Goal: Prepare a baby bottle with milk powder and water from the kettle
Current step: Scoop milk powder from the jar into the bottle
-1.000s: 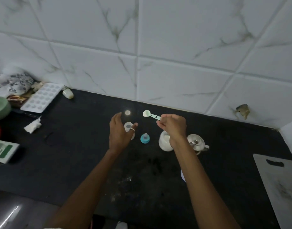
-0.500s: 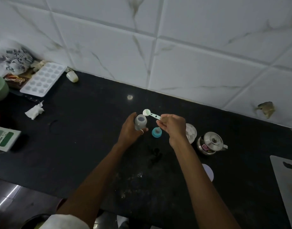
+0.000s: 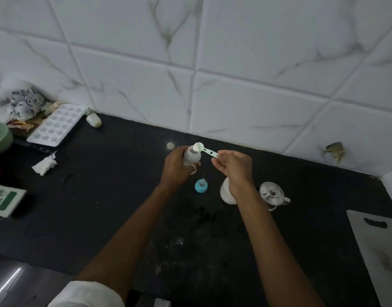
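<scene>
My left hand [image 3: 175, 168] grips a small translucent baby bottle [image 3: 191, 156] with no cap, held above the black counter [image 3: 102, 207]. My right hand [image 3: 233, 168] pinches the handle of a pale green measuring scoop [image 3: 205, 149]. The scoop's bowl sits right at the bottle's mouth. On the counter below lies the blue bottle cap with its teat [image 3: 201, 185]. A white milk powder container [image 3: 227, 193] stands partly hidden behind my right wrist. The small steel kettle [image 3: 272, 193] stands to its right.
A white cutting board [image 3: 381, 251] lies at the right edge. At the left are an ice cube tray [image 3: 57, 124], a crumpled tissue [image 3: 44, 166], a green bowl [image 3: 0, 138], a white and green box [image 3: 4, 200] and a patterned bag [image 3: 20, 103]. The tiled wall [image 3: 234, 74] rises behind the counter.
My left hand took hold of the bottle and lifted it off the counter. The scoop in my right hand moved left until its bowl reached the bottle's mouth.
</scene>
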The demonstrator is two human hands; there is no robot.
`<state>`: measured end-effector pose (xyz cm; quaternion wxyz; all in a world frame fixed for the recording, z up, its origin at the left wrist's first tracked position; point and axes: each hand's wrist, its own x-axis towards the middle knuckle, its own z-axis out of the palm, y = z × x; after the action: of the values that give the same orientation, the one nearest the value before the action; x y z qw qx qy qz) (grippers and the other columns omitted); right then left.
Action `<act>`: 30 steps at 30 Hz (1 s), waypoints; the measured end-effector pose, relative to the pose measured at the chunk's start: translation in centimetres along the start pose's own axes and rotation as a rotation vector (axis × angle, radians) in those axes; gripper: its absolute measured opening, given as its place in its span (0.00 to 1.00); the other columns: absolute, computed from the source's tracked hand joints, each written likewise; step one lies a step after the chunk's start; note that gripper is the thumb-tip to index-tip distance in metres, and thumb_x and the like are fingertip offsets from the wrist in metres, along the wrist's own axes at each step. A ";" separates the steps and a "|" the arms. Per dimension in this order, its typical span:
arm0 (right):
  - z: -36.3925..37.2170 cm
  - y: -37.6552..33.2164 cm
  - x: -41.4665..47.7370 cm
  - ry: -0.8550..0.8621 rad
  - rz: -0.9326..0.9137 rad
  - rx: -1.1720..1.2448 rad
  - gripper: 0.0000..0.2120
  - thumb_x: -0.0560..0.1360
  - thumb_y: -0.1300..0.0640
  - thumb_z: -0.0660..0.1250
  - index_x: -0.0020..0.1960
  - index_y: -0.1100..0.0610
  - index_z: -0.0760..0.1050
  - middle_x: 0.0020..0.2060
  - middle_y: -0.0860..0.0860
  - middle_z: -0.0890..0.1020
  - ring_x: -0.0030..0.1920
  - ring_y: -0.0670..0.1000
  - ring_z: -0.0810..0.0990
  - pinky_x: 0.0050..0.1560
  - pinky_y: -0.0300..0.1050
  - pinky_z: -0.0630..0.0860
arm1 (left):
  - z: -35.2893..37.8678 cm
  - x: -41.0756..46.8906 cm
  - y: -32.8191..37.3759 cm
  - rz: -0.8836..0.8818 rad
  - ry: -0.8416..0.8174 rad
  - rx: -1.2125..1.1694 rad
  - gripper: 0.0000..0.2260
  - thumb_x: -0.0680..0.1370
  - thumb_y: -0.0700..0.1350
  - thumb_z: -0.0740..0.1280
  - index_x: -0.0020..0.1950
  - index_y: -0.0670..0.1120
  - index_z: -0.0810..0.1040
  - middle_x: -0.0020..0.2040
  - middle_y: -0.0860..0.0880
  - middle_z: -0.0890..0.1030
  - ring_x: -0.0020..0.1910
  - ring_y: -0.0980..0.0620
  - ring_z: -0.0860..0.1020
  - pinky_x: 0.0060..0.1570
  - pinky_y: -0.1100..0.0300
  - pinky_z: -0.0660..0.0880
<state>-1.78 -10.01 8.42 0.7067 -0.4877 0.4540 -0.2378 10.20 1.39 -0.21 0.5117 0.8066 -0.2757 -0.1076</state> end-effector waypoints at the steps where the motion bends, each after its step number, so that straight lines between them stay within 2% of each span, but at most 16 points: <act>1: -0.5 -1.1 -0.4 0.001 -0.022 0.006 0.05 0.75 0.73 0.67 0.48 0.68 0.82 0.47 0.63 0.85 0.47 0.58 0.87 0.46 0.42 0.85 | 0.0 0.2 1.2 0.026 0.000 0.009 0.22 0.69 0.49 0.80 0.60 0.49 0.78 0.53 0.55 0.81 0.49 0.59 0.80 0.45 0.71 0.74; 6: -3.3 -7.4 -2.3 0.054 -0.134 -0.016 0.06 0.75 0.71 0.70 0.47 0.64 0.84 0.45 0.57 0.86 0.43 0.53 0.88 0.45 0.41 0.85 | 0.3 1.3 7.9 0.153 0.010 0.040 0.25 0.68 0.49 0.80 0.62 0.47 0.79 0.53 0.53 0.81 0.50 0.54 0.79 0.48 0.66 0.74; 10: -5.2 -10.9 -3.2 0.116 -0.255 -0.102 0.09 0.74 0.69 0.70 0.40 0.58 0.84 0.40 0.53 0.87 0.38 0.49 0.88 0.46 0.42 0.85 | 0.8 1.4 11.6 0.212 0.022 0.027 0.27 0.70 0.50 0.79 0.66 0.44 0.77 0.55 0.52 0.81 0.52 0.54 0.78 0.46 0.72 0.70; 12: -5.8 -11.8 -3.5 0.130 -0.310 -0.137 0.08 0.74 0.68 0.70 0.40 0.58 0.84 0.40 0.53 0.87 0.37 0.48 0.88 0.45 0.42 0.85 | 1.1 1.2 12.8 0.216 0.029 0.009 0.28 0.70 0.50 0.79 0.67 0.44 0.77 0.56 0.52 0.80 0.52 0.54 0.78 0.47 0.71 0.70; 14: -6.2 -12.1 -3.9 0.120 -0.350 -0.158 0.07 0.74 0.68 0.70 0.42 0.59 0.84 0.40 0.52 0.87 0.37 0.49 0.88 0.45 0.42 0.85 | 1.3 0.8 13.5 0.219 0.031 0.000 0.28 0.70 0.51 0.79 0.67 0.44 0.77 0.57 0.52 0.81 0.52 0.54 0.79 0.47 0.70 0.71; 17: -6.4 -11.8 -4.4 0.144 -0.411 -0.262 0.06 0.75 0.65 0.71 0.43 0.58 0.84 0.38 0.50 0.86 0.39 0.48 0.88 0.42 0.37 0.83 | 1.3 0.2 13.8 0.220 0.030 -0.005 0.28 0.70 0.52 0.79 0.66 0.45 0.77 0.57 0.51 0.82 0.52 0.54 0.79 0.45 0.74 0.70; 22: -6.5 -10.9 -4.9 0.141 -0.486 -0.316 0.08 0.75 0.66 0.71 0.43 0.54 0.84 0.38 0.49 0.86 0.39 0.48 0.88 0.48 0.43 0.85 | 1.1 -0.7 13.5 0.216 0.034 0.021 0.28 0.70 0.51 0.79 0.66 0.44 0.77 0.54 0.53 0.80 0.50 0.54 0.78 0.44 0.74 0.70; 26: -6.3 -10.0 -4.9 0.132 -0.611 -0.426 0.07 0.76 0.65 0.70 0.49 0.55 0.84 0.39 0.47 0.86 0.40 0.47 0.87 0.49 0.44 0.85 | 0.8 -1.0 13.0 0.194 0.048 0.024 0.28 0.69 0.51 0.79 0.66 0.44 0.77 0.55 0.51 0.82 0.51 0.52 0.80 0.47 0.67 0.74; 30: -5.8 -9.2 -4.9 0.128 -0.731 -0.535 0.08 0.77 0.64 0.69 0.52 0.58 0.85 0.44 0.51 0.87 0.44 0.49 0.87 0.52 0.46 0.84 | 0.6 -1.2 12.8 0.194 0.052 0.025 0.28 0.69 0.49 0.80 0.66 0.44 0.77 0.56 0.50 0.82 0.51 0.52 0.79 0.49 0.63 0.75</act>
<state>-8.15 -12.75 18.12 0.3962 -0.7654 0.3405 -0.3757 4.65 -2.52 10.72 0.5164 0.7851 -0.3403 -0.0331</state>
